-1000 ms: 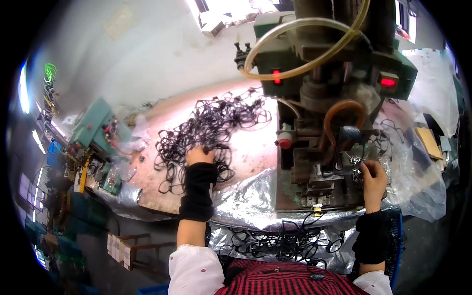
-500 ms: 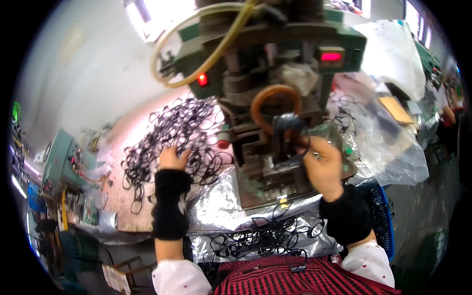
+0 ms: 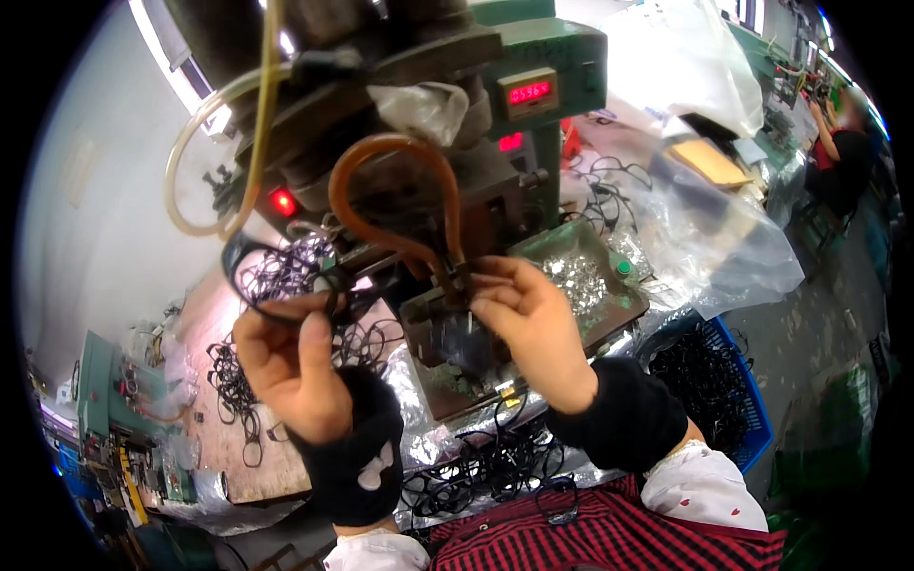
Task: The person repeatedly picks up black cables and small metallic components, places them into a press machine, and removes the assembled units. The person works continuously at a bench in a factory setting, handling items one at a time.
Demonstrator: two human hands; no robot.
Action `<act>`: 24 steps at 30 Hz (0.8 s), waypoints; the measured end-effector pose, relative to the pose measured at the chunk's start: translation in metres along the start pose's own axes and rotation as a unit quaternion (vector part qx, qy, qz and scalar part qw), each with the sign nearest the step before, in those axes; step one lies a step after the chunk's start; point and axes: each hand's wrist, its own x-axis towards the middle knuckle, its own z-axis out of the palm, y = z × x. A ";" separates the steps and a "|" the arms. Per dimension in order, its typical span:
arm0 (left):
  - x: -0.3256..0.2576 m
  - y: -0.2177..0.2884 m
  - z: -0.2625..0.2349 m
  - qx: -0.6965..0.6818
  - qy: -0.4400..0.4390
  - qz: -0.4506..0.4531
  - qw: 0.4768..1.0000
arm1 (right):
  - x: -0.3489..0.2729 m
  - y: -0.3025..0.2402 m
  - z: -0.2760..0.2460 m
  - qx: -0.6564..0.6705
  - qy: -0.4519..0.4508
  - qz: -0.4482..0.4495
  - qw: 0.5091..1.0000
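A black eyeglass frame [image 3: 231, 266] is pinched between the thumb and fingers of my left hand [image 3: 295, 366], raised at the left of the press. My right hand [image 3: 541, 333] is at the fixture of the green press [image 3: 557, 62], just below its looped orange-brown hose [image 3: 345, 205]. Its thumb and fingertips are closed together there; what they hold, if anything, is too small to make out. Beyond my left hand, a heap of black eyeglass frames [image 3: 281, 271] covers part of the pinkish table [image 3: 214, 452]. Several more frames [image 3: 500, 462] lie on silver film by my lap.
A metal tray [image 3: 624, 303] of small silvery bits adjoins the fixture on the right. Beside my right arm stands a blue basket [image 3: 757, 419] filled with dark frames. Clear plastic sheeting [image 3: 733, 262] spreads at the right. Another person [image 3: 843, 143] sits in the far right background.
My left hand has risen from the heap toward the press, now with an eyeglass frame. My right hand no longer shows the frame it held at the fixture. The view has shifted rightward.
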 end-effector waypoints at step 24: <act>-0.037 0.009 0.044 0.014 -0.159 -0.180 0.971 | 0.026 0.059 -0.141 -0.692 0.125 -0.184 0.686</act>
